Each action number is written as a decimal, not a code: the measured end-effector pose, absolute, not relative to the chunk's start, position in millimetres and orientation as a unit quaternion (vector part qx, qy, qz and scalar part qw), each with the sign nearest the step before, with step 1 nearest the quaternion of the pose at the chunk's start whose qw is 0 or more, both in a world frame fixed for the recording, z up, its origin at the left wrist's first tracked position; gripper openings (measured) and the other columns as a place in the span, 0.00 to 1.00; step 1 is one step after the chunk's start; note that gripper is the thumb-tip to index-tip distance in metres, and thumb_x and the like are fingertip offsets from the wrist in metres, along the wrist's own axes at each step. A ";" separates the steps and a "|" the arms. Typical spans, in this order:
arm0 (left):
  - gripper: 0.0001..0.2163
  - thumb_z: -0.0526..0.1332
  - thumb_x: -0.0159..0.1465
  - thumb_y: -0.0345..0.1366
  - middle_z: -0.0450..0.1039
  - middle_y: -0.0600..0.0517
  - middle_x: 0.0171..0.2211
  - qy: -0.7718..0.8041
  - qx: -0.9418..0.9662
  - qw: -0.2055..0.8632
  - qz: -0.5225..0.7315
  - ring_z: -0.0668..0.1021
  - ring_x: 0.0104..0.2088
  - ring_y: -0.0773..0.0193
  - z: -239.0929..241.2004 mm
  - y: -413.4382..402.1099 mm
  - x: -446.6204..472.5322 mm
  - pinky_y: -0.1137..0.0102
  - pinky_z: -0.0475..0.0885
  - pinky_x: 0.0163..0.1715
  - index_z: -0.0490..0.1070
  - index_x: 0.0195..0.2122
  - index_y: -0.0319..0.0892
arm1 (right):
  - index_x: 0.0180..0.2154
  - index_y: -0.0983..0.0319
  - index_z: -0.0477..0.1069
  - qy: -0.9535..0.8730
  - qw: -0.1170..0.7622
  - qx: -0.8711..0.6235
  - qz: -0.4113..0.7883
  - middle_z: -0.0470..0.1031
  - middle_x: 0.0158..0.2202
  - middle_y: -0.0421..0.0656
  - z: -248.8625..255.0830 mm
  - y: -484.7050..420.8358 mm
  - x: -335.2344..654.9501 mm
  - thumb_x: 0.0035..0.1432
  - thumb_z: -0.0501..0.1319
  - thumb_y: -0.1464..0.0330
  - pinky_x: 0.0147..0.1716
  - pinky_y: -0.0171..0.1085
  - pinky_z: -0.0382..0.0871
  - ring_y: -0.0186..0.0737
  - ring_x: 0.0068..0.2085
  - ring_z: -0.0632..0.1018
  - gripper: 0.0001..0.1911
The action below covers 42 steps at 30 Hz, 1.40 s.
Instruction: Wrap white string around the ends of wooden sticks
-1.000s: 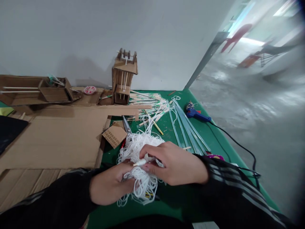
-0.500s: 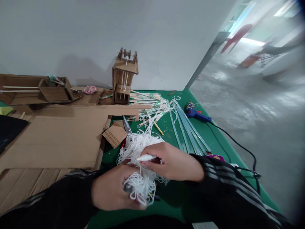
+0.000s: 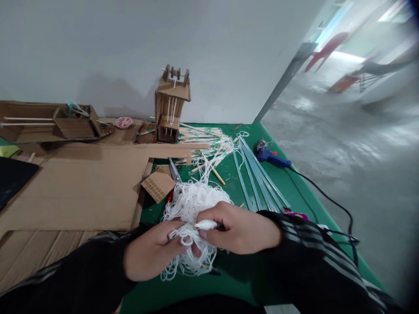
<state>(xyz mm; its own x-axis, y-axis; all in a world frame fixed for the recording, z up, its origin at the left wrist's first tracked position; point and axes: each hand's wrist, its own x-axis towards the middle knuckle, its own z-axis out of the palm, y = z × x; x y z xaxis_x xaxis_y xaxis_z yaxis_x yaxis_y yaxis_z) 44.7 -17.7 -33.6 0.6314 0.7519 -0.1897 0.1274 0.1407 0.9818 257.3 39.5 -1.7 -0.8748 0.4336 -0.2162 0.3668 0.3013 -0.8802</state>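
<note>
A tangled heap of white string [image 3: 191, 203] lies on the green table [image 3: 229, 279] right in front of me. My left hand [image 3: 152, 255] is closed round a clump of that string at its near edge. My right hand [image 3: 240, 229] meets it from the right, its fingers pinching a small white stick-like piece [image 3: 207, 225] wound with string. Both hands touch over the heap. Dark striped sleeves cover both of my arms.
A big flat cardboard sheet [image 3: 75, 187] lies to the left. A small cardboard tower [image 3: 172, 109] stands at the back by wooden sticks [image 3: 199, 135]. Clear glue sticks [image 3: 258, 179], a blue glue gun [image 3: 270, 155] with a black cord, scissors [image 3: 174, 171] and the table's right edge are nearby.
My hands shifted within the string heap. The right hand moved down and closer to the left hand with the white piece. The left hand's clump of string moved up toward it.
</note>
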 end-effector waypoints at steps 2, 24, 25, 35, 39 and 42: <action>0.23 0.52 0.67 0.53 0.73 0.50 0.31 0.370 0.606 0.665 0.232 0.74 0.35 0.61 -35.1 -17.9 45.0 0.68 0.67 0.41 0.75 0.32 0.38 | 0.36 0.64 0.75 -0.795 0.021 -0.259 0.549 0.70 0.24 0.36 -1.5 39.3 255.7 0.63 0.56 0.68 0.21 0.27 0.57 0.27 0.22 0.63 0.10; 0.09 0.60 0.64 0.42 0.67 0.52 0.35 0.416 0.565 0.647 0.299 0.70 0.37 0.61 -38.7 -17.5 44.9 0.70 0.66 0.41 0.68 0.38 0.41 | 0.30 0.64 0.69 -0.743 0.054 -0.289 0.601 0.63 0.24 0.35 -28.3 39.5 250.3 0.59 0.55 0.70 0.26 0.29 0.59 0.28 0.25 0.63 0.07; 0.10 0.63 0.61 0.41 0.67 0.53 0.34 0.407 0.558 0.658 0.299 0.70 0.36 0.62 -38.8 -18.6 44.5 0.70 0.67 0.40 0.67 0.38 0.41 | 0.30 0.64 0.68 -0.741 0.053 -0.292 0.602 0.62 0.24 0.35 -28.4 39.5 250.2 0.59 0.55 0.70 0.25 0.29 0.59 0.28 0.25 0.62 0.07; 0.11 0.69 0.55 0.39 0.67 0.55 0.25 0.420 0.422 0.716 0.365 0.66 0.28 0.67 -56.2 -22.2 43.1 0.73 0.65 0.31 0.72 0.30 0.38 | 0.29 0.62 0.65 -0.724 0.043 -0.300 0.619 0.59 0.24 0.34 -25.5 38.9 249.3 0.58 0.55 0.71 0.23 0.29 0.56 0.28 0.25 0.60 0.05; 0.13 0.67 0.58 0.43 0.68 0.53 0.25 0.392 0.397 0.731 0.393 0.68 0.28 0.67 -56.9 -24.0 43.1 0.73 0.65 0.31 0.72 0.31 0.38 | 0.29 0.62 0.65 -0.732 0.037 -0.306 0.607 0.59 0.24 0.34 -25.5 39.4 249.8 0.58 0.56 0.70 0.23 0.29 0.57 0.28 0.25 0.60 0.05; 0.12 0.66 0.58 0.43 0.66 0.55 0.23 0.397 0.409 0.730 0.378 0.66 0.25 0.69 -54.2 -23.6 44.7 0.74 0.64 0.28 0.71 0.32 0.38 | 0.27 0.62 0.64 -0.737 0.040 -0.299 0.605 0.59 0.24 0.34 -26.5 39.0 249.8 0.57 0.57 0.70 0.24 0.29 0.57 0.28 0.25 0.60 0.06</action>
